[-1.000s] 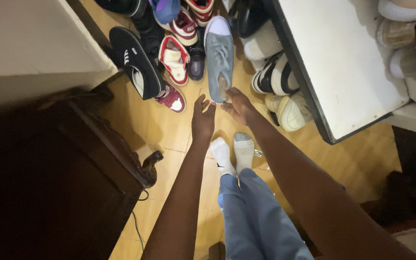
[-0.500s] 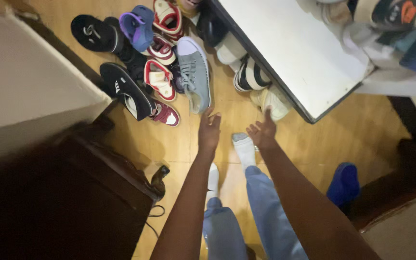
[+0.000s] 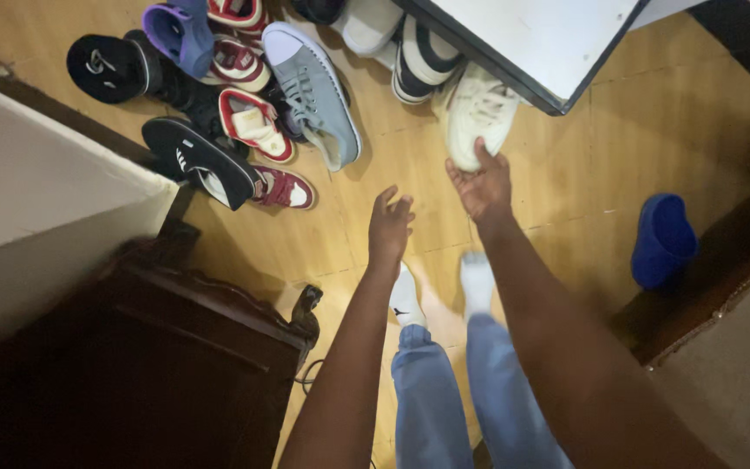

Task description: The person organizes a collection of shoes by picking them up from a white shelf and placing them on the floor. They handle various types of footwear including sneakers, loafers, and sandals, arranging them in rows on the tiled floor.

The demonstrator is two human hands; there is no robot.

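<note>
Right hand point(image 3: 482, 185) now seemingly gripping cream sneaker point(image 3: 477, 115).

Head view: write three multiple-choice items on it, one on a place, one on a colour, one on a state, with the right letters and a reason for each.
1. Where does the blue clog lie?
A. on the wooden floor, to the right of the person's arms
B. on the white tabletop
C. among the shoes at upper left

2. What colour is the sneaker under the right hand?
A. red
B. cream white
C. black

3. What is the left hand doing?
A. gripping the grey sneaker
B. pressing on the dark cabinet
C. open above the floor, holding nothing

Answers: 1 A, the clog sits alone on the boards near the right edge. 2 B, the shoe at the table corner is pale cream with pale laces. 3 C, its fingers are spread with only floor around them, apart from the grey sneaker.
</note>
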